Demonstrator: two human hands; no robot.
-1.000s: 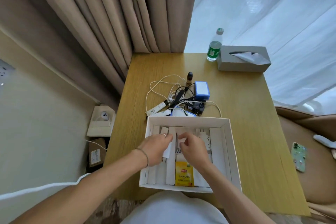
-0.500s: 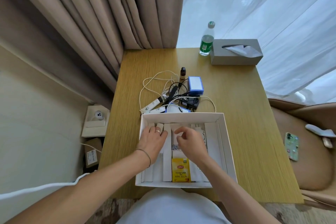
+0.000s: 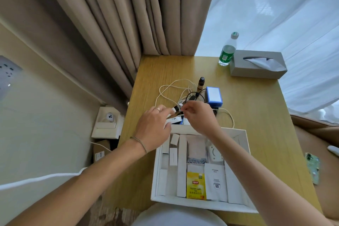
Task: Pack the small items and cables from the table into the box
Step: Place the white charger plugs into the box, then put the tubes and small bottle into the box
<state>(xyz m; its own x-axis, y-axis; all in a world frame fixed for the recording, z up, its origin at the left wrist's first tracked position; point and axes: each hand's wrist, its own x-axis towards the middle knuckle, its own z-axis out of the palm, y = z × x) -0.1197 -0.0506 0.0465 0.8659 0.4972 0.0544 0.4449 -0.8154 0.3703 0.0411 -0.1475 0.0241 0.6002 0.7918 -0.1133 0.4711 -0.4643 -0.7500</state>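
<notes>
A white box [image 3: 245, 154] sits at the table's near edge. It holds white dividers, leaflets, a yellow tea packet [image 3: 196, 185] and a white round-cornered part [image 3: 213, 153]. Just beyond its far wall lies a tangle of white cable [image 3: 170, 86] and black cable [image 3: 191, 95], with a blue-edged small box [image 3: 213, 95], a little brown bottle [image 3: 201, 83] and a white tube [image 3: 173, 120]. My left hand [image 3: 154, 128] stretches over the tube with fingers extended. My right hand [image 3: 198, 115] is curled over the tangle, thumb and forefinger pinching a white cable end.
A green-labelled water bottle [image 3: 227, 51] and a grey tissue box [image 3: 256, 65] stand at the table's far right. Curtains hang behind the table. A phone [image 3: 312, 168] lies on the seat to the right. White packaging [image 3: 108, 123] sits on the floor left.
Both hands have left the inside of the box and moved forward over its far wall to the cable tangle. The right hand's fingers have closed on a white cable.
</notes>
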